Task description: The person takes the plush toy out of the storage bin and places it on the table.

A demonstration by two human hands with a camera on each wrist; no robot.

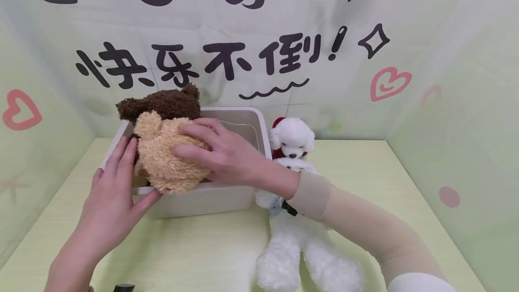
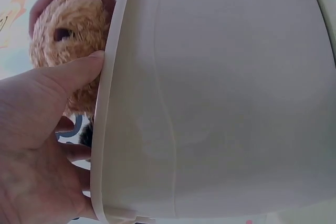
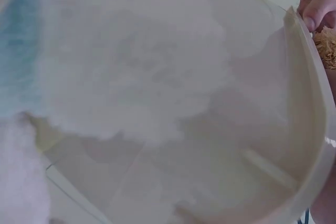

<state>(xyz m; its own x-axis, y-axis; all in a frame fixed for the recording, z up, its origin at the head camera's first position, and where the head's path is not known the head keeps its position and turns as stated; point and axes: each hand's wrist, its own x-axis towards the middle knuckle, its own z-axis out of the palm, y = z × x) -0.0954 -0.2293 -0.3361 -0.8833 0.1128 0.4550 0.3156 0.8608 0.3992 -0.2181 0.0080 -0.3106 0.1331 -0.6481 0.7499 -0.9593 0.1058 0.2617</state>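
Note:
My right hand (image 1: 227, 152) grips a tan teddy bear (image 1: 168, 161) from above, fingers and thumb sunk into its fur. The bear lies over the front left part of a white plastic bin (image 1: 211, 199). My left hand (image 1: 111, 199) rests at the bin's front left corner, its fingers fairly straight beside the tan bear. In the left wrist view, the left thumb (image 2: 84, 69) lies against the rim next to the bear's fur. Behind the tan bear, a dark brown plush bear (image 1: 164, 105) sticks up above the bin's rim; its lower part is hidden.
Right of the bin, a large white plush toy (image 1: 300, 238) lies on the pale table (image 1: 190, 251), partly covered by my right forearm. A white plush dog (image 1: 293, 139) with red trim is just behind it. Printed cloth walls (image 1: 466, 116) surround the table. A black object (image 1: 123, 288) shows at the front edge.

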